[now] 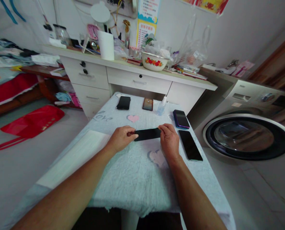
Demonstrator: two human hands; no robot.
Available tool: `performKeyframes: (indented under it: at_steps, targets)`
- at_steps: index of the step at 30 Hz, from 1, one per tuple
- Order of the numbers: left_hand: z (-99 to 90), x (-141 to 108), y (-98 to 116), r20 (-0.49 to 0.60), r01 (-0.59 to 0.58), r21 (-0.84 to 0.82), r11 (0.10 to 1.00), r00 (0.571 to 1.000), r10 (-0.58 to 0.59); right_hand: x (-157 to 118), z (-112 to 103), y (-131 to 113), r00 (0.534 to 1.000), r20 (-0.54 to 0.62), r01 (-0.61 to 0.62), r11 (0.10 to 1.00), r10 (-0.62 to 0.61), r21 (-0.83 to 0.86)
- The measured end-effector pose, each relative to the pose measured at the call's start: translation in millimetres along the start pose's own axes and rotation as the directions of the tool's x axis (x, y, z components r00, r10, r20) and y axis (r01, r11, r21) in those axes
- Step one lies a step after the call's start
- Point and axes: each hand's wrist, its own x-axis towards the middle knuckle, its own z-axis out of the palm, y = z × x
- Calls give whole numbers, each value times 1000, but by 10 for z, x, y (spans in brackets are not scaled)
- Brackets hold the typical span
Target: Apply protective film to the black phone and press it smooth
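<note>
A black smartphone (pixel 147 134) lies sideways between my hands, over the middle of the cloth-covered table. My left hand (pixel 122 138) pinches its left end between thumb and fingers. At the opposite end, my right hand (pixel 169 140) grips it the same way. To the right of my right hand is a larger dark phone (pixel 190 145), screen up. Just beyond that lies a phone with a purple-blue edge (pixel 181 119). A clear spray bottle (pixel 161 107) stands upright past my hands. Farther back are a brownish phone (pixel 147 104) and a black phone (pixel 123 103).
A folded white cloth (pixel 77 156) lies along the table's left side. Behind the table stands a white desk (pixel 139 78) carrying a flowered enamel bowl (pixel 154 61) and a paper roll (pixel 106 45). A washing machine (pixel 248 95) is at right; a red bag (pixel 36 118) lies on the floor.
</note>
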Motion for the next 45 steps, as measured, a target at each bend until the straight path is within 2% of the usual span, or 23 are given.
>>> performKeyframes:
  at_steps: [20, 27, 37, 45]
  targets:
    - [1, -19, 39, 30, -75, 33, 997, 997, 74, -117, 136, -291, 978, 81, 171, 963, -192, 209]
    - [1, -19, 27, 32, -79, 24, 997, 996, 78, -98, 112, -237, 982, 100, 138, 974, -157, 178]
    - [0, -19, 10, 23, -91, 26, 996, 996, 90, -42, 23, -39, 997, 31, 63, 997, -65, 52]
    - [13, -17, 6, 18, -86, 8, 996, 996, 86, -61, 55, -145, 994, 49, 96, 992, -100, 85]
